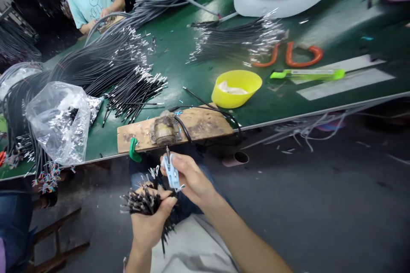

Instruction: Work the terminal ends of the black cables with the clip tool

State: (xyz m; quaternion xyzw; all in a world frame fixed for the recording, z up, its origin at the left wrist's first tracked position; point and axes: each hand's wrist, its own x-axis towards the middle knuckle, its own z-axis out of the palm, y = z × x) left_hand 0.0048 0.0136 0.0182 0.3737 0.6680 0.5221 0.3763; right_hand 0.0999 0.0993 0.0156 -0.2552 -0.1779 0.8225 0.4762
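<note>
Here's the green table [179, 76] stretching out in front of me, black cables [92, 68] heaped along its left, and at its near edge the wooden board [208, 121] carrying a grimy fixture [165, 130]. Below that, over my lap, my left hand [147, 228] is wrapped firmly around a bundle of short black leads [142, 200]. Up close to it, my right hand [194, 179] pinches a light-blue tool [171, 170]. I'd call this working the lead ends one at a time; the next move seems to call for a steady left grip and one end lined up with the tool. Direction now: the bundle slants, bare silvery ends fanning up and left, other ends dangling low and right. The tool's long axis runs nearly away from me, dark metal tip [167, 152] towards the fixture. Smallest of all, a wire end [181, 188] shows beside the tool's near end; whether it's gripped, I can't tell.
</note>
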